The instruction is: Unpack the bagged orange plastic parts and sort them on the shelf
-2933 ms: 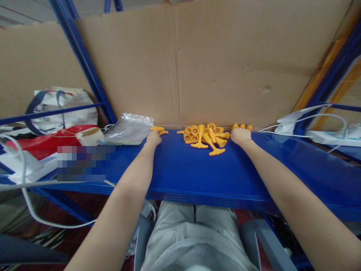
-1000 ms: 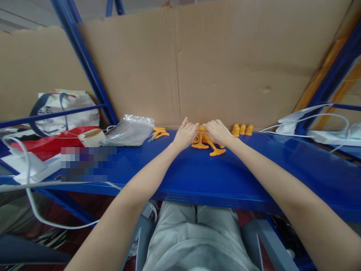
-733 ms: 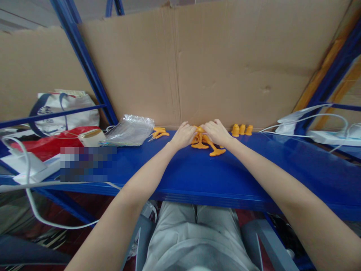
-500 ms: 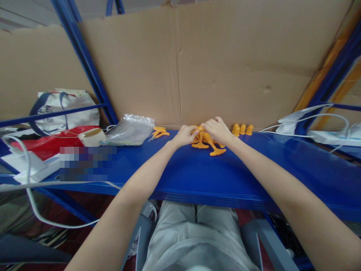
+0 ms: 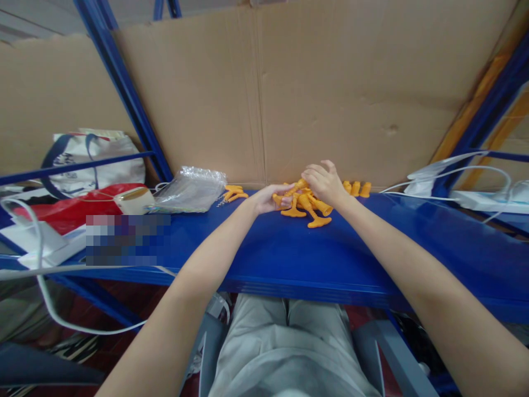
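Observation:
A pile of orange plastic parts [image 5: 308,207] lies on the blue shelf [image 5: 314,253] against the cardboard backing. My left hand [image 5: 268,198] is turned palm up at the pile's left side, fingers curled round an orange part. My right hand [image 5: 324,182] is raised just above the pile, fingers closed in a pinch on a long orange part [image 5: 298,186] that reaches toward my left hand. Two more orange parts [image 5: 233,193] lie apart to the left. Three small orange caps [image 5: 359,188] stand in a row to the right.
A clear plastic bag [image 5: 188,190] lies left of the parts, beside a tape roll [image 5: 132,199] and a red bag [image 5: 61,209]. White cables and a power strip [image 5: 487,201] sit at the right. Cardboard [image 5: 330,94] walls the shelf's back. Blue uprights [image 5: 124,94] frame it.
Both hands came from the sides to the pile. My right hand has lifted with a long orange part, and my left hand has turned palm up with a part in it.

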Action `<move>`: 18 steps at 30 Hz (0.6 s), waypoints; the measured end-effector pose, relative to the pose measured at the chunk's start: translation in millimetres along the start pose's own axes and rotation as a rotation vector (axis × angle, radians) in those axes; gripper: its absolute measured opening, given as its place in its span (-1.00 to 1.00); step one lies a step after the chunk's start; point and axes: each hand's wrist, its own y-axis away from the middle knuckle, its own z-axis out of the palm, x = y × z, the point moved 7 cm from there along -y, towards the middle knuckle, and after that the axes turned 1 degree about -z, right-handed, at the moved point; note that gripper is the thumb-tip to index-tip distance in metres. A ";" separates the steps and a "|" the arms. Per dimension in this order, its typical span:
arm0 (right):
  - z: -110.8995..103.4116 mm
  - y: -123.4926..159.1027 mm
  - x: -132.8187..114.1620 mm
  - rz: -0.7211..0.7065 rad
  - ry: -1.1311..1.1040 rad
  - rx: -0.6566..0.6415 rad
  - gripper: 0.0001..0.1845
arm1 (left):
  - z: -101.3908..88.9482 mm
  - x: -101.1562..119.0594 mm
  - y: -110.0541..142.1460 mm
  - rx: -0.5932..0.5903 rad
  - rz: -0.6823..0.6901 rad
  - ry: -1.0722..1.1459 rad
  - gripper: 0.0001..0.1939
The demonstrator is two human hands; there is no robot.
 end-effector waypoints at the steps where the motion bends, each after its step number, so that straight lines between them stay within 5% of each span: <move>1: 2.2 1.0 -2.3 -0.012 -0.002 -0.023 -0.56 | -2.0 -1.3 0.5 0.012 0.002 0.000 -0.83; 12: 5.9 -3.0 -25.8 -0.059 -0.058 -0.127 -0.64 | -25.3 -6.1 1.3 0.122 0.037 -0.111 -0.92; 18: -0.4 11.4 24.1 0.206 -0.044 -0.065 -0.64 | -31.0 -4.8 6.3 0.131 0.003 -0.129 -0.95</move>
